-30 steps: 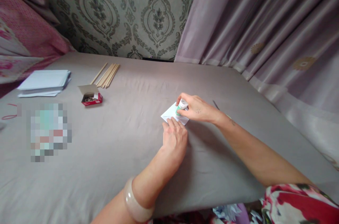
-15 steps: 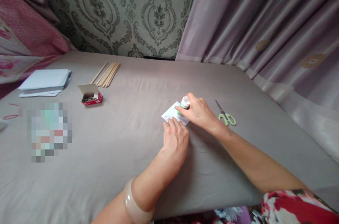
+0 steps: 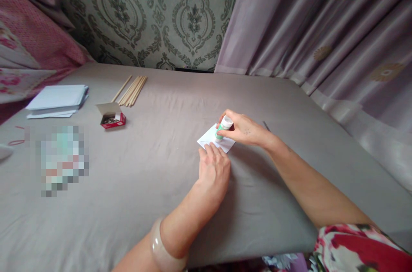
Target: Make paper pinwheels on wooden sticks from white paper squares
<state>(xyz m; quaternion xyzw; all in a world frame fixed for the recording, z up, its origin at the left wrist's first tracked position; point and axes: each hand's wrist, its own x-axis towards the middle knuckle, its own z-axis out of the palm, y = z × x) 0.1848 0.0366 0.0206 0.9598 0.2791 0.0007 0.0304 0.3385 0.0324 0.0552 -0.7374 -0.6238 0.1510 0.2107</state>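
Note:
A small piece of folded white paper (image 3: 207,136) lies on the grey cloth, turned with a corner toward me. My left hand (image 3: 214,167) rests palm down at its near edge, the fingertips pressing on the paper. Its fingers are stretched out and grip nothing. In my right hand (image 3: 241,128) is a white and green glue stick (image 3: 222,128), pinched between thumb and fingers. The stick leans a little, its lower end against the paper. Beneath my right forearm lie the scissors (image 3: 266,125), with only part of the blades showing.
At the left are a stack of white paper (image 3: 58,96), several wooden sticks (image 3: 133,91), an open red box (image 3: 112,121) of small metal pieces, a pixelated item (image 3: 62,160) and a red loop (image 3: 16,142). Curtains (image 3: 289,19) border the right side.
My right hand and forearm have shifted slightly, now covering the scissors' green handles. The glue stick has moved a little over the paper. My left hand stays in place.

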